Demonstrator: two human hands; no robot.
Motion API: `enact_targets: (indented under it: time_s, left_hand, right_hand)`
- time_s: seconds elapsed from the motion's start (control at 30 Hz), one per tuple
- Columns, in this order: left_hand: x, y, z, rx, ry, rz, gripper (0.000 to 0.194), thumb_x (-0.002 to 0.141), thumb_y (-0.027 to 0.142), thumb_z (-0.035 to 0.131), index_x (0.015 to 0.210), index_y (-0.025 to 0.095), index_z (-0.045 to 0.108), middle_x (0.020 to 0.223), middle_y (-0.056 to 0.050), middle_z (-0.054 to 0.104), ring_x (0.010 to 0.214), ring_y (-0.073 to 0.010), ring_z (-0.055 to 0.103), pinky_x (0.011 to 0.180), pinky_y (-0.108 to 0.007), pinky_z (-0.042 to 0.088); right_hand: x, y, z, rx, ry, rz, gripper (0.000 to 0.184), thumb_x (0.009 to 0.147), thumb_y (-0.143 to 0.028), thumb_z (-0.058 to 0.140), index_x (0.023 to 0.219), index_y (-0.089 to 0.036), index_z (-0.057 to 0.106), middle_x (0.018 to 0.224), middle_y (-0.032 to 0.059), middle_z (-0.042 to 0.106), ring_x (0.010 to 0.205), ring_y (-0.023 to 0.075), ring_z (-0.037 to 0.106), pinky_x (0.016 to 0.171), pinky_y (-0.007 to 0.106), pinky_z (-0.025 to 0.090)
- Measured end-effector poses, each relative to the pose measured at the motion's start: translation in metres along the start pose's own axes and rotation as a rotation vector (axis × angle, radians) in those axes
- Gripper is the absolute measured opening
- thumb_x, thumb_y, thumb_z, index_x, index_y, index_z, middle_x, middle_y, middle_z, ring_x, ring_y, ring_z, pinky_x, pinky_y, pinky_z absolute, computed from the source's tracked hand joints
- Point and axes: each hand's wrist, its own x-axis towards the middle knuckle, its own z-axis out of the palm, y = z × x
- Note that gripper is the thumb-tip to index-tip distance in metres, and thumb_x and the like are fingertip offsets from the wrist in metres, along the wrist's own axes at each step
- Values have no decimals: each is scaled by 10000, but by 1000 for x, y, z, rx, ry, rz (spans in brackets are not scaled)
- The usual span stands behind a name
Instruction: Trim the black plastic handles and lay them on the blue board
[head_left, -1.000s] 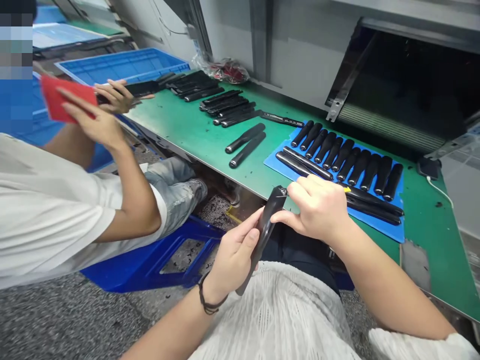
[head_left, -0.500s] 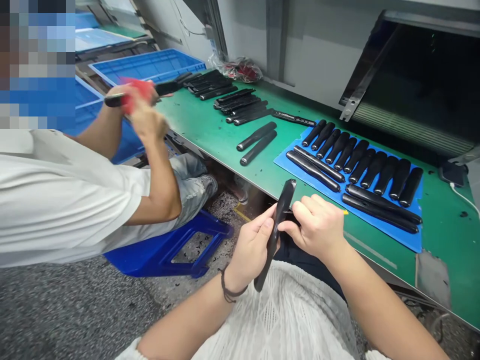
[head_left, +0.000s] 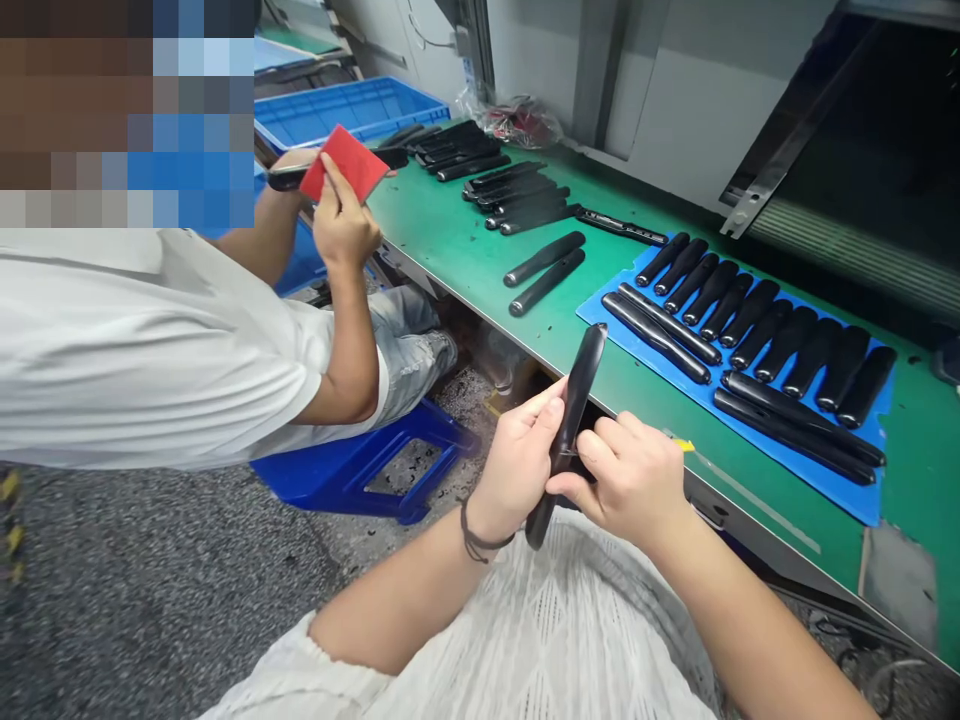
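Black, stiff, smooth-looking tapered handle (head_left: pixel 581 385), lower centre, likely slippery, sits firmly grasped mid-length by the left hand (head_left: pixel 514 462), the right hand (head_left: pixel 626 478) pinching its side.

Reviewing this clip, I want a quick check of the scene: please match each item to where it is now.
Items:
1. Long black tapered handle
2. Red rectangular pad
3. Flat blue mat
4. Blue plastic stool

Places:
A. On the green workbench
B. On the floor beneath the bench edge
C. Gripped in the camera wearer's left hand
D. Held up in the co-worker's hand

Pairs: 1-C, 2-D, 3-A, 4-B
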Motion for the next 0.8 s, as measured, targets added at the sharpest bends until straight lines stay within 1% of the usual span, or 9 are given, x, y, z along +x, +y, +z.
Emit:
enact_targets:
  time_s: [0.13, 0.27, 0.37, 0.5, 0.57, 0.63, 0.7, 0.8]
  left_hand:
    - [0, 0, 2, -14, -8, -18, 518, 991, 513, 626, 1366, 168, 723, 638, 5, 584, 614, -137, 510, 602, -247, 462]
    - [3, -1, 3, -32, 13, -27, 516, 997, 520, 616, 1365, 172, 714, 658, 9, 557, 578, -110, 451, 518, -221, 395]
    - [6, 0, 3, -116, 30, -54, 529, 976, 546, 637, 1341, 170, 710, 628, 19, 514, 531, -105, 424, 460, -213, 361]
    - [12, 2, 2, -223, 56, -98, 492, 952, 550, 669, 1282, 186, 705, 617, 34, 490, 472, -84, 389, 391, -183, 330]
    - [15, 3, 2, -250, 97, -106, 476, 963, 540, 656, 1290, 196, 686, 617, 46, 483, 447, -72, 372, 371, -171, 308]
    - [17, 2, 3, -281, 147, -99, 438, 976, 527, 640, 1255, 192, 680, 612, 56, 467, 433, -65, 360, 362, -165, 290]
    - [19, 1, 3, -317, 191, -101, 382, 989, 518, 624, 1177, 189, 675, 612, 59, 459, 430, -63, 362, 362, -162, 279]
    - [22, -3, 5, -369, 262, -126, 325, 989, 521, 627, 1035, 199, 635, 628, 58, 459, 432, -60, 368, 360, -158, 262]
  right_hand:
    - [-3, 0, 2, -54, 49, -22, 599, 1043, -672, 412, 664, -219, 511, 613, 14, 460, 634, 172, 342, 592, 343, 197]
    - [-9, -4, 5, -12, 13, -9, 610, 1056, -669, 362, 673, -220, 517, 631, 21, 473, 641, 177, 336, 599, 353, 213]
    - [-14, -11, 6, 57, -48, -5, 626, 1029, -724, 366, 694, -220, 529, 657, 22, 491, 655, 177, 346, 601, 360, 214]
    - [-20, -22, 7, 148, -88, -21, 677, 943, -838, 410, 683, -221, 508, 649, 11, 466, 649, 170, 334, 591, 359, 197]
    - [-22, -26, 7, 137, -106, -35, 643, 947, -806, 464, 686, -220, 508, 652, 10, 463, 657, 171, 341, 594, 360, 198]
    - [-24, -27, 7, 95, -100, -61, 570, 991, -709, 500, 698, -220, 519, 656, 14, 465, 667, 177, 349, 600, 364, 201]
    - [-25, -26, 9, 49, -62, -86, 525, 1024, -636, 503, 700, -223, 520, 646, 16, 454, 664, 183, 341, 602, 370, 193]
    - [-26, -21, 15, -16, -9, -115, 486, 1031, -611, 513, 735, -228, 551, 629, 15, 445, 656, 188, 328, 597, 377, 178]
